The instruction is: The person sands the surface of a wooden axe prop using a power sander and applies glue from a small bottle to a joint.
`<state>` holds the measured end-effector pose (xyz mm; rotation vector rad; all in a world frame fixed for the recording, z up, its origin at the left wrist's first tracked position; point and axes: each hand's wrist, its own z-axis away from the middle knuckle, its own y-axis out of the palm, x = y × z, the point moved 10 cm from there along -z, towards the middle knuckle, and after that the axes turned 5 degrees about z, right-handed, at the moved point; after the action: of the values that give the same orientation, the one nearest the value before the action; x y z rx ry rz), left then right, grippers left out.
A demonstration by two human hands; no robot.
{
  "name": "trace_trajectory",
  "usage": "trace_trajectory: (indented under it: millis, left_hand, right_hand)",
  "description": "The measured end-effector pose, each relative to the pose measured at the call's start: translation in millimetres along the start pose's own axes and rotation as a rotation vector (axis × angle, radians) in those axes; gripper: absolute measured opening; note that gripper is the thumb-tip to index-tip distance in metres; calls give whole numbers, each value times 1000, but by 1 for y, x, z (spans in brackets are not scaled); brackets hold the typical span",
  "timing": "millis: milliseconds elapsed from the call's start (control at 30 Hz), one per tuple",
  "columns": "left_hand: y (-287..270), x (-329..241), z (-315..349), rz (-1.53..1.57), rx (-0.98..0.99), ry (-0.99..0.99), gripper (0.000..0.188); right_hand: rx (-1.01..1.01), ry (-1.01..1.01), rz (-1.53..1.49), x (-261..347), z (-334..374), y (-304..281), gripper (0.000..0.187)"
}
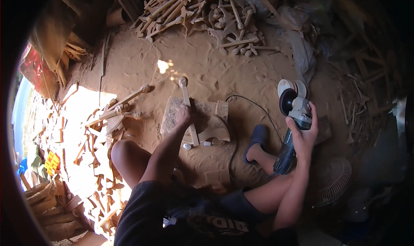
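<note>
Fingers of the left hand point(184, 115) press down on a long wooden handle piece point(188, 112) that lies across a stone block point(172, 116) on the sawdust floor point(207, 69); the piece runs from a rounded knob beyond the fingertips to a square end near the wrist. Whether those fingers curl round the wood or only lie flat on it cannot be told. Fingers of the right hand point(304, 134) are wrapped tight about one angle grinder point(292, 125), held off to the right, well apart from the handle piece, its disc facing up. One curved wooden blank point(215, 129) leans beside the block. Two heaps of carved pieces point(202, 13) lie farther off, too tangled to count. One dark sandal point(257, 140) shows; the other foot is hidden.
</note>
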<state>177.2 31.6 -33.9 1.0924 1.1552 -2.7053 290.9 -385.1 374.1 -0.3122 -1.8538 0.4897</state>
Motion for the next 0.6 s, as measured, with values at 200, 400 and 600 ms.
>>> trace_trajectory:
  millis: [200,400,600]
  left_hand:
    - [-163,93,-28,201,-802,513,40]
    - [-91,27,-21,1187,330,-136,38]
    - [-145,83,-22,756,-65,150,53]
  right_hand:
    - [428,-126,-51,54,30,164,83]
    - [700,-228,297,15,48,243,89]
    - [943,-172,629,33,82,343,90]
